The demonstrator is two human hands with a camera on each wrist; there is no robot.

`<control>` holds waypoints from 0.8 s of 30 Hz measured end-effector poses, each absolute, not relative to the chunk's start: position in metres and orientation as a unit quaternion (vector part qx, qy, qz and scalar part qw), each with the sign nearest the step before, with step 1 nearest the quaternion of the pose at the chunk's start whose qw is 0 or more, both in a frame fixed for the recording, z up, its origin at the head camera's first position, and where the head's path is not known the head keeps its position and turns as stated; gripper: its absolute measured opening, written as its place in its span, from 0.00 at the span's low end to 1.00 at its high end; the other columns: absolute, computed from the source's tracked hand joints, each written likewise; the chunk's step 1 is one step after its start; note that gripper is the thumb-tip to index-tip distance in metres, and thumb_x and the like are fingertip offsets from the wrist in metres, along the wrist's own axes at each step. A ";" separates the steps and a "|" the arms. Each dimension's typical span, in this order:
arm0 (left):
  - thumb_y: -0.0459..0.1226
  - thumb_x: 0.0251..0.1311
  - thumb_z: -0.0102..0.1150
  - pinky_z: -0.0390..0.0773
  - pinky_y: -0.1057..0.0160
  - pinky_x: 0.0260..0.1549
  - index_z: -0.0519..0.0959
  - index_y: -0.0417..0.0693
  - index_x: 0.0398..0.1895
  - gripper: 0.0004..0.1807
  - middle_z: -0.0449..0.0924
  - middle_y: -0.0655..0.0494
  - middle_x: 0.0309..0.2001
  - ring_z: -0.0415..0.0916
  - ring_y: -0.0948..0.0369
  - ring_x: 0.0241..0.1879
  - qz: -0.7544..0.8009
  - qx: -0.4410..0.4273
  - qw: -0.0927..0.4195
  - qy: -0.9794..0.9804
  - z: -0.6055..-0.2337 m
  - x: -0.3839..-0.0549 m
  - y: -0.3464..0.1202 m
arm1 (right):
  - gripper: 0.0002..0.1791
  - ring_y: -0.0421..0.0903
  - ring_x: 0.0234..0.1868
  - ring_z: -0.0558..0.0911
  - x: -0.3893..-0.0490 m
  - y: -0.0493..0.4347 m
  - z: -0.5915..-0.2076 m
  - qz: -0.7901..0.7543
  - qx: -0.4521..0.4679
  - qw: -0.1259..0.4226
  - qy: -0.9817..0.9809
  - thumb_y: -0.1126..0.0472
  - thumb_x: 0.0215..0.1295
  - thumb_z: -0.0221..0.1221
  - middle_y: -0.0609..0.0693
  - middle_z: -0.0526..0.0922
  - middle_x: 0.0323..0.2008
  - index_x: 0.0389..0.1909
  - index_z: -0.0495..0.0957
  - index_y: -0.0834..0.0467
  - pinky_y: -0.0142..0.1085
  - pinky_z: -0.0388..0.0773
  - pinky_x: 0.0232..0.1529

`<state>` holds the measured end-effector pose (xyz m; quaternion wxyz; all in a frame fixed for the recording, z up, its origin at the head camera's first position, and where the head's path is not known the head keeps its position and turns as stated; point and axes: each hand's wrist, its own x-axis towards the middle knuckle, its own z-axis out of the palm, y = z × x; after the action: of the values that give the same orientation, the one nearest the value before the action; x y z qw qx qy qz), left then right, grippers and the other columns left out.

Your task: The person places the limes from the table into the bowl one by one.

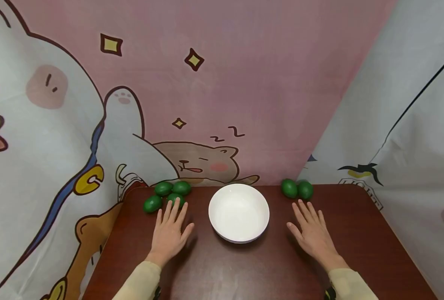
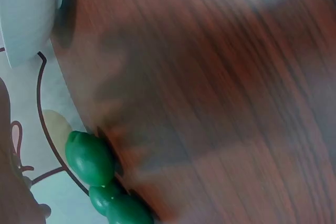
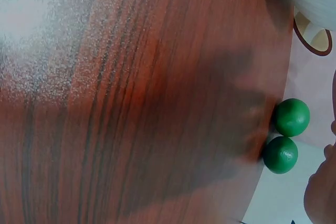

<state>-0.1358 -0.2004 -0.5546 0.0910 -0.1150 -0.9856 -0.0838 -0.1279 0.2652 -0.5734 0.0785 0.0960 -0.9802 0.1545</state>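
Note:
A white bowl (image 1: 238, 213) stands upright on the dark wooden table between the two hands, with nothing inside it. My left hand (image 1: 168, 234) hovers palm down with fingers spread, left of the bowl. Its fingertips overlap the nearest of several smooth green limes (image 1: 163, 188) grouped at the table's far left. On the other side, my right hand (image 1: 315, 235) is likewise palm down, fingers straight and thumb apart. Just beyond its fingertips lie two more limes (image 1: 297, 189), side by side; in the right wrist view these limes (image 3: 292, 117) are apart from the hand. Neither hand holds anything.
The reddish-brown table (image 1: 237, 271) ends right behind the limes and bowl. A printed cloth backdrop (image 1: 244, 83) with cartoon animals hangs behind it and along the left and right sides. Light-coloured sleeves (image 1: 139, 281) cover both forearms.

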 end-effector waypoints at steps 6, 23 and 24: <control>0.60 0.74 0.49 0.47 0.35 0.76 0.57 0.56 0.83 0.40 0.48 0.49 0.83 0.43 0.46 0.82 -0.086 -0.133 0.101 -0.982 -0.552 -0.137 -0.191 | 0.40 0.64 0.82 0.46 -0.129 0.264 -0.571 0.167 0.093 0.081 -0.978 0.41 0.78 0.52 0.64 0.55 0.80 0.81 0.57 0.60 0.63 0.36 0.78; 0.59 0.73 0.51 0.52 0.34 0.74 0.61 0.51 0.81 0.40 0.50 0.48 0.83 0.47 0.45 0.81 -0.110 -0.146 0.103 -0.978 -0.545 -0.147 -0.165 | 0.43 0.69 0.80 0.49 -0.133 0.262 -0.565 0.212 0.072 0.054 -0.973 0.41 0.76 0.55 0.66 0.53 0.80 0.81 0.55 0.61 0.68 0.47 0.74; 0.59 0.73 0.52 0.52 0.34 0.74 0.62 0.51 0.81 0.40 0.50 0.48 0.83 0.47 0.45 0.81 -0.114 -0.147 0.102 -0.977 -0.544 -0.148 -0.164 | 0.43 0.69 0.80 0.49 -0.134 0.262 -0.564 0.214 0.071 0.050 -0.973 0.41 0.76 0.55 0.66 0.53 0.80 0.81 0.55 0.61 0.69 0.47 0.74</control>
<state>-0.1481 -0.1642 -0.5439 0.1021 -0.1474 -0.9771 -0.1142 -0.1335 0.2616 -0.5643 0.0498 0.0709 -0.9729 0.2143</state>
